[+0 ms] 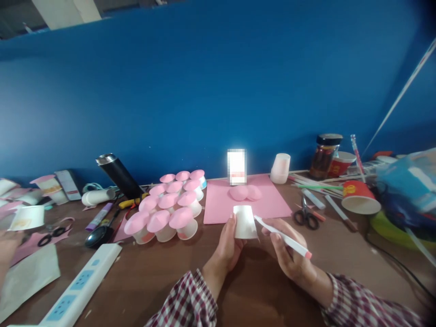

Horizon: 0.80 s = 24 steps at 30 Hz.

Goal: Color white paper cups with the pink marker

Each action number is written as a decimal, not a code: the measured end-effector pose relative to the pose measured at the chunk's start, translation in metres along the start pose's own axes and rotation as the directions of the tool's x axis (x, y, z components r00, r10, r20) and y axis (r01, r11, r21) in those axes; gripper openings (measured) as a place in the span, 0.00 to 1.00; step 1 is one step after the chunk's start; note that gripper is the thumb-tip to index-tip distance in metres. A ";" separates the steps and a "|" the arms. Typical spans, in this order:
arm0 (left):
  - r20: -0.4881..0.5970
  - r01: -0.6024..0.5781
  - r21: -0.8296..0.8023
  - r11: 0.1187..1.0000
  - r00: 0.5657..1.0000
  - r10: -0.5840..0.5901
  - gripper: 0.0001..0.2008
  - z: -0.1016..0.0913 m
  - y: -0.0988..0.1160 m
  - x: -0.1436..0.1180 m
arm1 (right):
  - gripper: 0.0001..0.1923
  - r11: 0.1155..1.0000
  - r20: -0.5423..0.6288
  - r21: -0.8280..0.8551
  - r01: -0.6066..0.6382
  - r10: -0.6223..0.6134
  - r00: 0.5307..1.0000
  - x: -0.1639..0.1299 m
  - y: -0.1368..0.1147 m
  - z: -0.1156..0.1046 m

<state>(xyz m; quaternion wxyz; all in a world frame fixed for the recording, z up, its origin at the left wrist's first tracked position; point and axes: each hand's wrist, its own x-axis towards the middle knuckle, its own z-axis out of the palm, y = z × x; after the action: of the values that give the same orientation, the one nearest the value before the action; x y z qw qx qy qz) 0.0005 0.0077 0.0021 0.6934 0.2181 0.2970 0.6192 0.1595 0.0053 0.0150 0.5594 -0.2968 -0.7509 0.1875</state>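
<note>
A white paper cup (pixel 244 222) stands out in front of me, its wider end toward the bottom, with my left hand (pixel 225 249) closed around its left side and underside. Between the fingers of my right hand (pixel 293 254) is a white marker (pixel 288 240) with a reddish end. Its tip points at the cup's right edge; whether it touches, I cannot tell. Just beyond the cup lies a pink paper sheet (pixel 218 209) bearing pink paper discs (pixel 239 193). To the left stand several cups topped with pink paper cones (pixel 159 220).
Scissors (pixel 306 218), pens (pixel 335 211) and a red cup (pixel 359 196) lie right. Stacked white cups (pixel 281 169) and a dark-lidded jar (pixel 325 156) stand behind. A power strip (pixel 81 284), black thermos (pixel 119 175) and second scissors (pixel 52 236) are left. Another person's blurred hand (pixel 7 250) shows at the left edge.
</note>
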 end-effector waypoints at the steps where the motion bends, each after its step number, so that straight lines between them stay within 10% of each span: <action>1: -0.002 0.000 0.000 1.000 1.000 0.000 0.19 0.000 0.000 0.001 | 0.13 1.000 -0.007 -0.007 -0.001 0.001 1.000 0.000 0.001 0.001; 24: -0.056 0.061 0.013 0.998 0.997 -0.060 0.21 0.001 0.002 0.003 | 0.07 0.985 -0.036 -0.155 -0.080 0.075 0.996 0.002 -0.006 0.001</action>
<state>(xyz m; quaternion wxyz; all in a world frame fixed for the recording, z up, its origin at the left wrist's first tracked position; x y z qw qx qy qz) -0.0005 0.0112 0.0036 0.7018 0.1967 0.3273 0.6014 0.1565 0.0024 0.0197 0.5381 -0.3716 -0.7425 0.1453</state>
